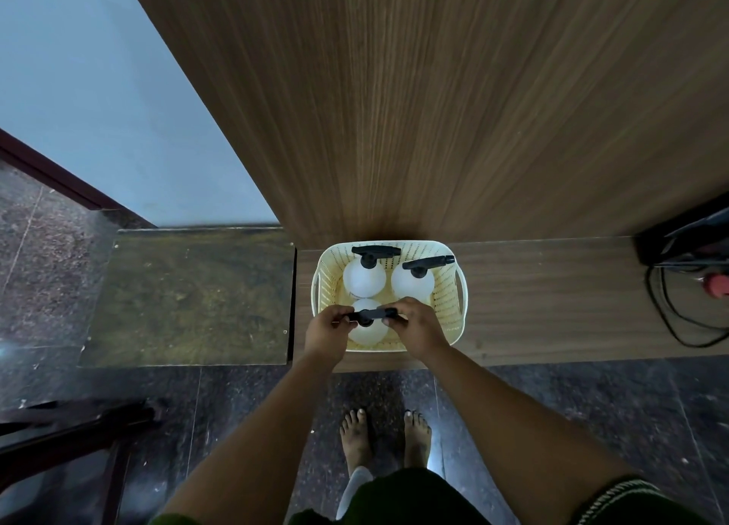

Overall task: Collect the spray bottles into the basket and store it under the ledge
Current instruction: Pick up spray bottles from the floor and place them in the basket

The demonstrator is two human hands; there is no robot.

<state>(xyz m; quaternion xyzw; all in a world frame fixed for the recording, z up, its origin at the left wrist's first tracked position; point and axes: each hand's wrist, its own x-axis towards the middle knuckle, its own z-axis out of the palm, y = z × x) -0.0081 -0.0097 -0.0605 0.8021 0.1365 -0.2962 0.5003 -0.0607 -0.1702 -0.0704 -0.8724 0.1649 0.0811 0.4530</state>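
A low wooden surface [532, 299] runs along a wood wall, with dark stone floor below it. The cream basket [447, 307] with little holes sits on this surface, right against the wall. Two white spray bottles stand at the back of the basket. A third bottle [369, 333] stands at the front of the basket. The left hand [327, 333] and the right hand [418, 327] both pinch its black sprayer top [374, 314]. The bottles are round, white and smooth, with black tops. If the hands twist too hard, the bottle might tip and bump the others. Pressing the trigger might spray.
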